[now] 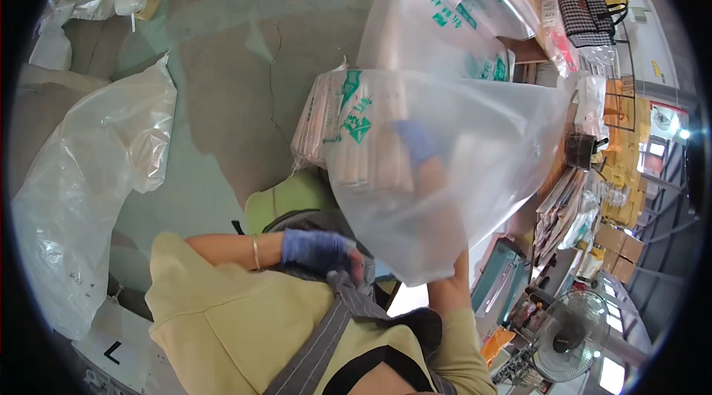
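A large clear plastic bag [482, 128] with green print spreads in front of me. Through its film, stacked flat packs [371, 150] show at its left end. My right hand [417, 140], in a blue-purple glove, reaches inside the bag beside these packs; the cloudy film blurs its fingers. At my waist, my left hand [322, 250] wears a similar glove with bare fingertips. Its fingers are curled by the grey apron strap [348, 291], and whatever they may hold is hidden. Another bundle of packs [311, 120] sits at the bag's left edge.
Beyond lies more printed plastic film [423, 24]. To the left, a big filled clear bag [96, 187] rests on the floor. A green seat [285, 202] is close by my left arm. On the right are a checked bag [586, 13], papers [564, 206] and a fan [569, 337].
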Motion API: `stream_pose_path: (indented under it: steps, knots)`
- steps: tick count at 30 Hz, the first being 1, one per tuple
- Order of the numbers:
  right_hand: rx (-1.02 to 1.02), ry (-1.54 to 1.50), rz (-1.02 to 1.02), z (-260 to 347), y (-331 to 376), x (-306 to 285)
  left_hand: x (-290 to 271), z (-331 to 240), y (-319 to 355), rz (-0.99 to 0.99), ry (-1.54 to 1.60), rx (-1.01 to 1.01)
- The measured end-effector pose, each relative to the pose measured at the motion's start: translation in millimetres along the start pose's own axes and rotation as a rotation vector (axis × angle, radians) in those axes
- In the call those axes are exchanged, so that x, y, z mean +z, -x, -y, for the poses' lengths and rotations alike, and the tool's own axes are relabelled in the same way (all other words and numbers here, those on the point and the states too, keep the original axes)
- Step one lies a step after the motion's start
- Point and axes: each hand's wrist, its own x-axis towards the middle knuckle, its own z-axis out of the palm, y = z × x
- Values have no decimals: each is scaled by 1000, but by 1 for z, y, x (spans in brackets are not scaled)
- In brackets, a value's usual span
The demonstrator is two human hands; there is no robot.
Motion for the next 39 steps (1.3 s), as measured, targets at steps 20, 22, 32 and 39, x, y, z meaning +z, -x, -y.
stream_pose_path:
  steps: [20, 22, 32, 39]
  knots:
    - [-695, -100, -90, -97, -83, 131, 9, 49, -114, 19, -22, 214]
    - [-304, -757, -32, -117, -83, 113, 3, 46, -119, 148, -140, 156]
    - [-485, -733, -246, 22, 132, 7, 214, -125, -89, -126, -3424, -176]
    - [-328, -1123, -38, 6, 237, 0, 144, -325, -100, -1104, -3073, 567]
